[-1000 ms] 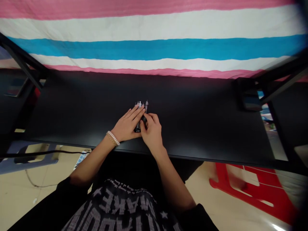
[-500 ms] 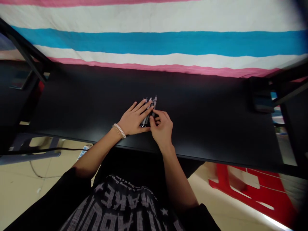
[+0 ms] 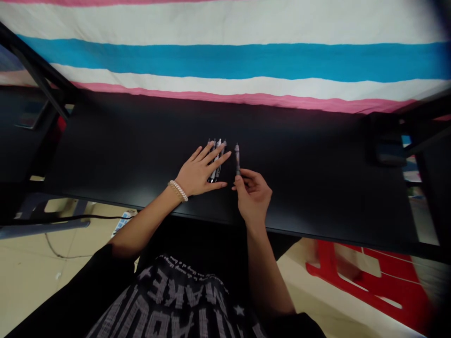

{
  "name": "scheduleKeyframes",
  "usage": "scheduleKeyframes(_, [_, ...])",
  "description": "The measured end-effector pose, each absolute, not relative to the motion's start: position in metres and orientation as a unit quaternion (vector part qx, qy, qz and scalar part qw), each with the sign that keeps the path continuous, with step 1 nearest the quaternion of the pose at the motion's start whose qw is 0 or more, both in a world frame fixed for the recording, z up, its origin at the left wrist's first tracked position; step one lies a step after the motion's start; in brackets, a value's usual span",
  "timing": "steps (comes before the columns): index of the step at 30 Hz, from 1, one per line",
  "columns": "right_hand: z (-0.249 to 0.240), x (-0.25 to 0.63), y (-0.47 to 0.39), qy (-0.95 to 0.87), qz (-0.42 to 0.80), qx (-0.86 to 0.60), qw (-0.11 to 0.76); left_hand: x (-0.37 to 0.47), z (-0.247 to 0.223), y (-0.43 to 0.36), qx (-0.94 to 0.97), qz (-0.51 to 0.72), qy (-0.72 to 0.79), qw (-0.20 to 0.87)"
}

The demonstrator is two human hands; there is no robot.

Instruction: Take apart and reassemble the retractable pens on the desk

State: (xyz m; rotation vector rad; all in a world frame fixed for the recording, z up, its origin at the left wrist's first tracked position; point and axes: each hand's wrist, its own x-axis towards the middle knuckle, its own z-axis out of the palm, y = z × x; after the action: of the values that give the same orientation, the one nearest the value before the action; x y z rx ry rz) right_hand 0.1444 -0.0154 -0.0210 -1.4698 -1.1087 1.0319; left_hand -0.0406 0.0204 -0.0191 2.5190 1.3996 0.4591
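On my feed, the left hand [image 3: 200, 174] lies palm-down, fingers apart, over a row of pens [image 3: 218, 171] inside the table's [image 3: 317, 164] near edge; the right hand [image 3: 255, 195], curled, pinches a single pen [image 3: 237, 157], aimed at the far edge.

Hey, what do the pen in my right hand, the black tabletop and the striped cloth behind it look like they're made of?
Pen: probably plastic; the barrel looks smooth and greyish, perhaps partly see-through. Tabletop: smooth, satin black, with a soft sheen; laminate or painted metal, I can't tell. Striped cloth: matte fabric, perhaps cotton, judging by its soft creases and wavy lower edge.
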Motion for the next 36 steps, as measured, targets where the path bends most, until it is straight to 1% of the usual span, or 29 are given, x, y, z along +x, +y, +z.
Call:
scheduleKeyframes(13, [-0.006,0.141,-0.039,-0.444,0.473,-0.579,0.493,-0.035,-0.025,0.022,0.846,0.207,0.479,0.112])
scheduleKeyframes(18, [-0.003,0.141,-0.052,-0.426,0.503,-0.532,0.532,-0.042,-0.020,0.017,0.829,0.272,0.467,0.141])
scheduleKeyframes(20, [-0.001,0.142,-0.058,-0.419,0.518,-0.517,0.538,-0.044,-0.016,0.010,0.811,0.310,0.466,0.173])
scheduleKeyframes(22, [0.002,0.144,-0.064,-0.414,0.536,-0.503,0.537,-0.044,-0.011,-0.001,0.768,0.377,0.463,0.233])
scheduleKeyframes(23, [0.004,0.145,-0.066,-0.413,0.547,-0.494,0.535,-0.042,-0.008,-0.007,0.731,0.424,0.458,0.277])
scheduleKeyframes(25, [0.008,0.146,-0.070,-0.421,0.575,-0.470,0.521,-0.036,0.000,-0.020,0.604,0.522,0.451,0.400])
scheduleKeyframes(26, [0.010,0.145,-0.071,-0.429,0.589,-0.457,0.510,-0.032,0.005,-0.026,0.532,0.548,0.441,0.471])
scheduleKeyframes(27, [0.011,0.144,-0.072,-0.435,0.600,-0.448,0.500,-0.028,0.009,-0.030,0.470,0.549,0.438,0.534])
scheduleKeyframes(28, [0.013,0.143,-0.074,-0.437,0.607,-0.443,0.494,-0.024,0.014,-0.034,0.422,0.547,0.437,0.576])
scheduleKeyframes(30, [0.015,0.139,-0.076,-0.425,0.616,-0.446,0.491,-0.017,0.021,-0.037,0.343,0.569,0.439,0.605])
scheduleKeyframes(33, [0.013,0.134,-0.082,-0.408,0.619,-0.466,0.483,-0.012,0.026,-0.036,0.265,0.618,0.445,0.591])
scheduleKeyframes(35, [0.008,0.131,-0.086,-0.438,0.577,-0.495,0.479,-0.009,0.026,-0.035,0.241,0.633,0.443,0.587])
scheduleKeyframes(36, [0.006,0.131,-0.087,-0.467,0.534,-0.512,0.485,-0.008,0.025,-0.036,0.233,0.638,0.441,0.587])
